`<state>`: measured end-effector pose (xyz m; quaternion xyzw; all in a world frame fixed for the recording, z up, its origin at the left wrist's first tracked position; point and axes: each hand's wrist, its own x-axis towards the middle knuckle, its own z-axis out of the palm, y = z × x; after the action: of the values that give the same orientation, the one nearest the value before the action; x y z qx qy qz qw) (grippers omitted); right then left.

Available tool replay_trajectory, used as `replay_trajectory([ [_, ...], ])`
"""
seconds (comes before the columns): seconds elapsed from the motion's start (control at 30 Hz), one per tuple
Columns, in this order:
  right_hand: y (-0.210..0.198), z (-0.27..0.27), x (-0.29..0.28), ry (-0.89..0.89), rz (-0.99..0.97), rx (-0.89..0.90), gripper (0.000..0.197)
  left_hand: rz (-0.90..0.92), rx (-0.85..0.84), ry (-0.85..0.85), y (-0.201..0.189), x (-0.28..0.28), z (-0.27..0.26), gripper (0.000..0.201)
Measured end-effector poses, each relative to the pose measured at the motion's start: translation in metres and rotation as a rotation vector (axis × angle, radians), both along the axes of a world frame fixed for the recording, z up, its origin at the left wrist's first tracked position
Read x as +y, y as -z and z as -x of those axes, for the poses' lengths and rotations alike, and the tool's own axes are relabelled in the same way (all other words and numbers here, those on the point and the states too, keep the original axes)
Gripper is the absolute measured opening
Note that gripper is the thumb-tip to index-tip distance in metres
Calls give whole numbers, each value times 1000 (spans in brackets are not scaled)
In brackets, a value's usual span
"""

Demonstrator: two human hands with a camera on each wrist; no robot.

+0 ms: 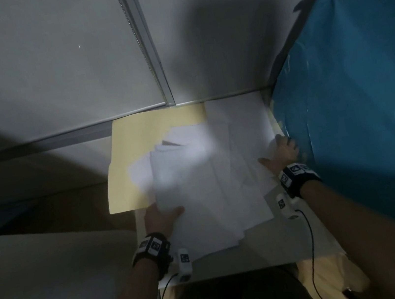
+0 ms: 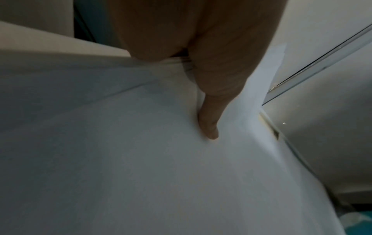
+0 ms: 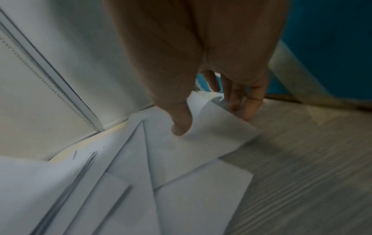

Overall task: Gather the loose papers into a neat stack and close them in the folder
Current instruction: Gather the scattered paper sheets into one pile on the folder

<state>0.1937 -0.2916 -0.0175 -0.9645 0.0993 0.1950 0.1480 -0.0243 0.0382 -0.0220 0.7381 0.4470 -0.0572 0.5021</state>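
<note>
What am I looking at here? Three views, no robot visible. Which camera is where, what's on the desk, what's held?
No robot: a person's bare hands with cameras strapped on. The wide picture comes from a head camera looking down; the two close ones look along each wrist at the fingers. On the white desk lies an open yellow folder with loose white papers fanned over it. The left hand grips a bundle of sheets, thumb on top. The right hand pinches one sheet's curled edge beside the blue wall.

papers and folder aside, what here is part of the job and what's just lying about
Part of the job:
loose papers
yellow folder
left hand, gripping a bundle
right hand, lifting a sheet edge

Just there:
blue sheet
white table
</note>
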Motion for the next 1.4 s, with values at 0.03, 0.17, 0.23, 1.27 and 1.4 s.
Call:
replay_trajectory([
  [0.03,-2,1,4,6,-21,-6,96,-8,13,21,6,-2,4,41],
  [0.17,-4,4,9,55,-271,29,68,-35,33,78,15,-11,4,45],
  [0.23,-7,13,8,20,-313,19,54,-32,24,89,16,-12,-2,45],
  [1.27,-136,17,9,-73,-324,-395,27,-58,-62,178,10,-31,-15,69],
  [1.4,-175,3,1,-18,-646,-637,41,-36,-68,181,10,-34,-18,75],
])
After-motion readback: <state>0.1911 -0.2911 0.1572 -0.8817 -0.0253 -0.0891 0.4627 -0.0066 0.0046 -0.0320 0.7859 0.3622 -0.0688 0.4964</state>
